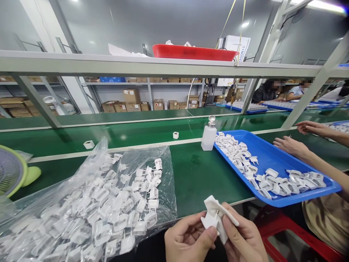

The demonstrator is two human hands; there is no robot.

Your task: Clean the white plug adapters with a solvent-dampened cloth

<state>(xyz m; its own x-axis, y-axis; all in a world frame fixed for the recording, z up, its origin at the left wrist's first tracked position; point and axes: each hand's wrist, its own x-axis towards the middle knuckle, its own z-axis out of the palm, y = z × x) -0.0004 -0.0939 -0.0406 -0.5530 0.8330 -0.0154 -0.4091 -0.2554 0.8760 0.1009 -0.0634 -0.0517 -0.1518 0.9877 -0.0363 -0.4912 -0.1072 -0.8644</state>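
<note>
Left hand (188, 238): closed on a white plug (211, 218), thumb and fingers pinching its lower body, low in the view just past the table's near edge.
Right hand (242, 236): clamped on a white cloth (222, 214) wrapped against the plug, thumb pressing it to the plug's side.
Plug: held between both hands, metal pin just visible under the cloth, above the gap between table and lap.
Bag (109, 203): clear plastic, lying open on the table to the left, heaped with many white plugs; by that heap, judged to be the large share still waiting.
Tray (275, 160): blue, to the right, tilted over the table's near edge, holding two loose clusters of plugs with bare blue between; judged to be the finished share, far smaller than the bag's.
Progress: judged early to middle, with one plug in hand and most still in the bag.
Bottle (208, 136): white with a metal cap, upright, touching or just beside the tray's far left corner.
Table (196, 174): green mat, bare strip between bag and tray directly ahead of the hands; open room there for reaching either way.
Edges: tray corner overhangs the near edge close to the right hand; red stool (275, 225) below it.
Co-worker's hands (291, 145): at the tray's far right rim, well apart from the held plug.
Fan (12, 171): far left, by the bag.
</note>
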